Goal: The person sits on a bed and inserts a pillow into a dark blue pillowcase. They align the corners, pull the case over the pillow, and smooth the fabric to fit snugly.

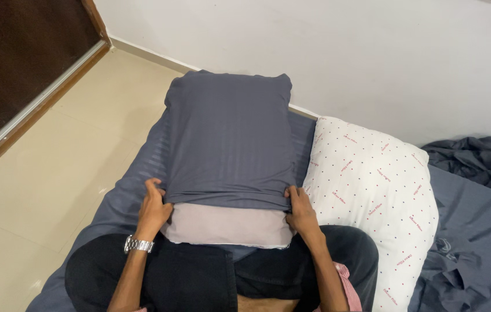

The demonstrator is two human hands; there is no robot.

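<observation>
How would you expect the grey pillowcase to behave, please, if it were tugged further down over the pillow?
The grey pillowcase looks thin and floppy: it bunches where the left hand and right hand pinch its hem. It probably slides with some drag, hugging the pillow snugly. The pillow itself seems soft and light, likely to squash rather than resist.

Pillowcase (228, 138): dark grey, faint stripes. Pillow (228, 225) inside: pale pinkish-beige. Second pillow (373, 185), right of frame: white, small red dots and marks. Sheet (477, 214): slate grey. Floor (43, 173), left: cream tiles.
</observation>
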